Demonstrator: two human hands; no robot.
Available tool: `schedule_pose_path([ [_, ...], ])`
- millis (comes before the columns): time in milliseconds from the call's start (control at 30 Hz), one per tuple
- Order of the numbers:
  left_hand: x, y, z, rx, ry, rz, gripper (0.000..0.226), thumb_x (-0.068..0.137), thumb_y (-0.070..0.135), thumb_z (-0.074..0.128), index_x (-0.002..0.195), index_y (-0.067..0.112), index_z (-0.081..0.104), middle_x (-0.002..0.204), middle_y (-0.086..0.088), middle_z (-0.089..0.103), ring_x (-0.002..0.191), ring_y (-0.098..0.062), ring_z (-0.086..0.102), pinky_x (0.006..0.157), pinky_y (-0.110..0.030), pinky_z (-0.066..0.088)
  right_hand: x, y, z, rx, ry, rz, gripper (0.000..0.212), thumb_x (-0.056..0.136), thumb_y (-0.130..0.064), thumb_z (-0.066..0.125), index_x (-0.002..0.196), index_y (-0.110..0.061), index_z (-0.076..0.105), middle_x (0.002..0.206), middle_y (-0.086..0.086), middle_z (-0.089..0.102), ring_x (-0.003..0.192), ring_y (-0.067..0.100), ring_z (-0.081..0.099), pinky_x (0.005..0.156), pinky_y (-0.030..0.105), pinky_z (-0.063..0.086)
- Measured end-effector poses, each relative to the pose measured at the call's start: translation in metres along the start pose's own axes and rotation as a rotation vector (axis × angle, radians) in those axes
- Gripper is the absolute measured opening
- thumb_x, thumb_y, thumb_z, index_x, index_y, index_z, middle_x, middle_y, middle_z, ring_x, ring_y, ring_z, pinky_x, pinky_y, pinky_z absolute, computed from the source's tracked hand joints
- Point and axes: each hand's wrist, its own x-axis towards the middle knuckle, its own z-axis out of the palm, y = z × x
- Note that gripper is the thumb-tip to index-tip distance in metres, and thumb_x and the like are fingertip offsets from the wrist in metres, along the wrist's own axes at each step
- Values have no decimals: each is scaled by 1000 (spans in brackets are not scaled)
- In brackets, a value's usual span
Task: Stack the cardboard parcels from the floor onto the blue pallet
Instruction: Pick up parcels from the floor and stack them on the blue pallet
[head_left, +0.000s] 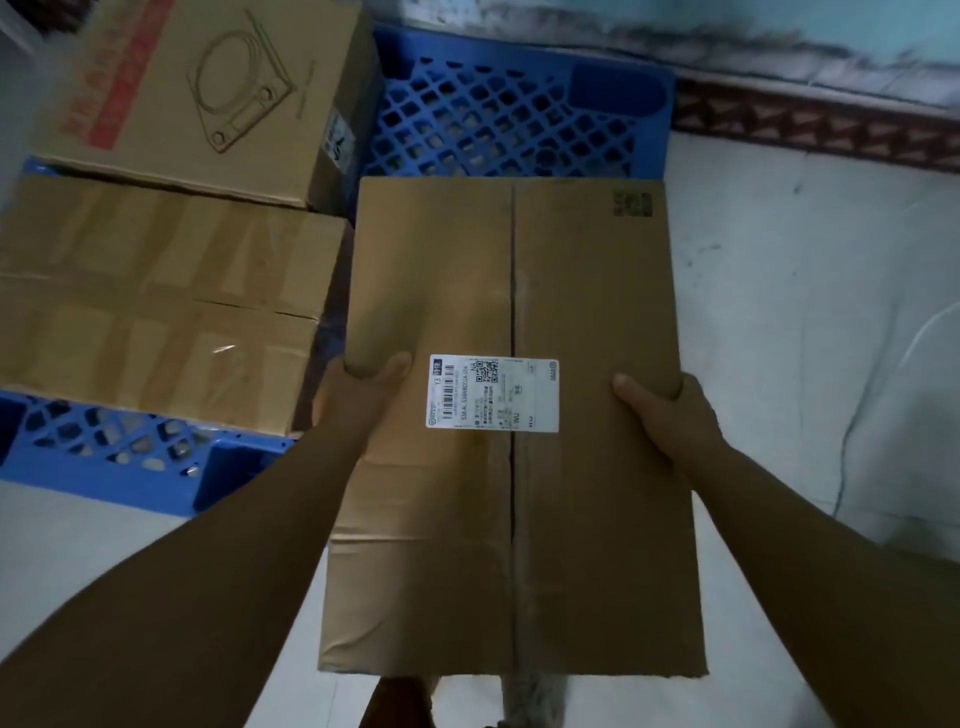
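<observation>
Cardboard parcel (519, 291) between both hands, left hand (358, 395) and right hand (670, 410) gripping its sides

blue pallet (509, 114) lies on the pale floor (810, 291), bearing a taped box (156, 291) and a printed box (208, 98).

Dim, bluish cast; soft blur thruout; wide-angle bend at edges; glare on taped parcel (223, 349).
</observation>
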Motion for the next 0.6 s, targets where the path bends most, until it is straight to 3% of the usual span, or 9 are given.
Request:
schedule_pose_path([
  [67,16,-4,13,1,-11,4,86,65,57,74,134,12,47,127,-8,59,112,-29,58,97,-43,48,11,9,11,6,22,26,85,77,-56,69,144,-19,31,137,7,50,119,30,52,96,45,46],
  [300,66,-15,31,76,-88,63,86,73,40,77,142,16,32,134,-9,51,117,-29,54,98,-45,48,40,29,49,40,74,55,83,83,-52,65,147,-18,25,142,8,45,125,32,48,100,45,41],
  [467,85,-19,31,96,-105,91,96,64,48,78,143,24,28,134,-6,49,118,-30,52,97,-51,48,47,27,62,2,118,20,78,85,-53,60,146,-18,25,141,9,46,123,33,48,100,46,41],
  [600,71,-25,29,303,-67,257,107,71,43,77,152,26,9,156,-9,20,139,-31,29,110,-52,32,38,25,64,-44,122,-29,86,85,-49,63,149,-17,15,146,10,38,128,34,44,100,46,39],
])
